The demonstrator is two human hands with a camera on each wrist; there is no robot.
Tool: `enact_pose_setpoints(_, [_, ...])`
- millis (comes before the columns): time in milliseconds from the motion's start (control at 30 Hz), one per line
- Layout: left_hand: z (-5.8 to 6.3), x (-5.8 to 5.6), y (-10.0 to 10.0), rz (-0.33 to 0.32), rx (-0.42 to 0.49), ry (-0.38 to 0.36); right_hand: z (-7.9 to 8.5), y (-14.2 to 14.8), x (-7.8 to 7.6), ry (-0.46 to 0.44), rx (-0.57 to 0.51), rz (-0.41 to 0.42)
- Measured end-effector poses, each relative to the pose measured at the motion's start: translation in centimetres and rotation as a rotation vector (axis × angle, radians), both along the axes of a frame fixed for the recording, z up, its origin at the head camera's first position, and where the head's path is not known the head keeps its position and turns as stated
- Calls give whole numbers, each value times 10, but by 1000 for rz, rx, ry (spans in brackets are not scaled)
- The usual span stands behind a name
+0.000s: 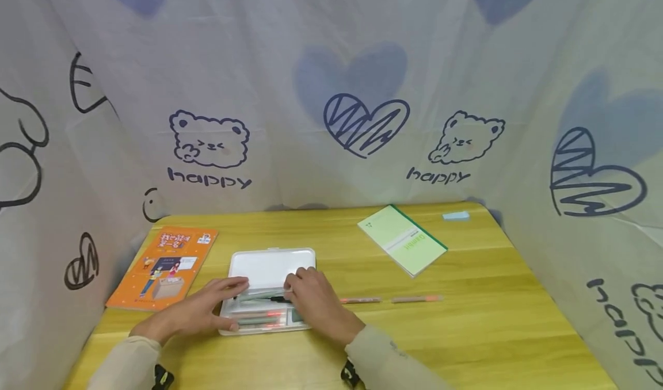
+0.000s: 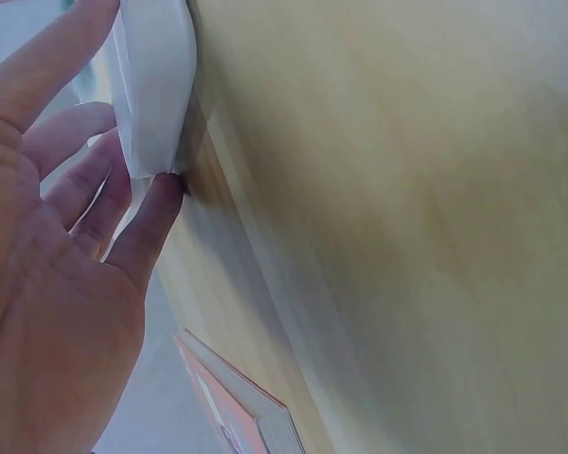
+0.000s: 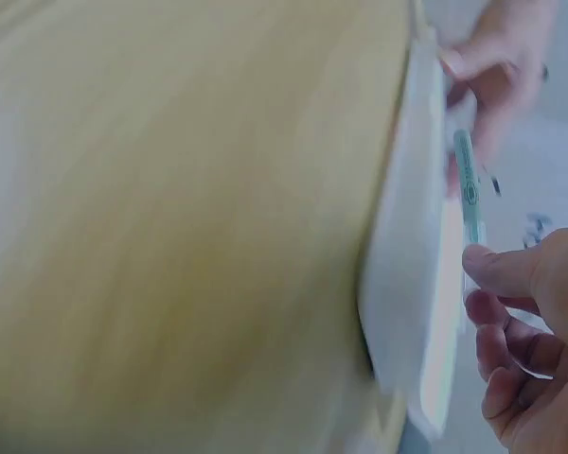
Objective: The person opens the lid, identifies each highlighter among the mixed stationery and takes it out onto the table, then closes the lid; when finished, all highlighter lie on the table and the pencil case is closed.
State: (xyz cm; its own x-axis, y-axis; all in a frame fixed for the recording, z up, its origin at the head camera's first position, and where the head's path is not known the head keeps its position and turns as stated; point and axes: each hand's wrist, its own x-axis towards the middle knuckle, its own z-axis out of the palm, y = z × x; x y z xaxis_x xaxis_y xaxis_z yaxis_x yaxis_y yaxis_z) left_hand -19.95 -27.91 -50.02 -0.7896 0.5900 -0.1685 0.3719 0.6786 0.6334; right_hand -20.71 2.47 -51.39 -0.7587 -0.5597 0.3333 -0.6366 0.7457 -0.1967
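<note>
A white pencil case (image 1: 273, 267) lies open on the table with its lid back. My left hand (image 1: 199, 309) holds the case's left end, thumb by the front corner and fingers near the hinge. In the left wrist view, its little finger touches the case's lower corner. Between thumb and forefinger, my right hand (image 1: 323, 306) pinches a green pen (image 3: 468, 180) over the case. Several pens (image 1: 261, 319) lie in the front part of the case, beside a dark green piece (image 1: 296, 316). A black-tipped pen (image 1: 279, 299) shows just left of the right fingers.
Two pens, one nearer (image 1: 361, 300) and one farther right (image 1: 416, 299), lie on the yellow table right of the case. An orange book (image 1: 166, 269) is at the left. Farther back are a light green notebook (image 1: 403, 239) and a small blue block (image 1: 456, 216). A printed curtain (image 1: 290, 165) encloses the table.
</note>
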Motion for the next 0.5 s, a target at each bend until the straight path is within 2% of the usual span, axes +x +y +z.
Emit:
enact_pose_setpoints(133, [2, -1, 0, 14, -6, 3, 13, 42, -2, -95, -111, -33])
enact_pose_setpoints(267, [3, -1, 2, 18, -8, -3, 19, 96, -2, -78, -155, -65])
enact_pose_setpoints(367, [2, 0, 2, 17, -15, 2, 17, 136, 2, -65, -181, -79])
enact_pose_setpoints(500, [1, 1, 1, 16, -23, 8, 9, 179, 15, -152, -222, -104])
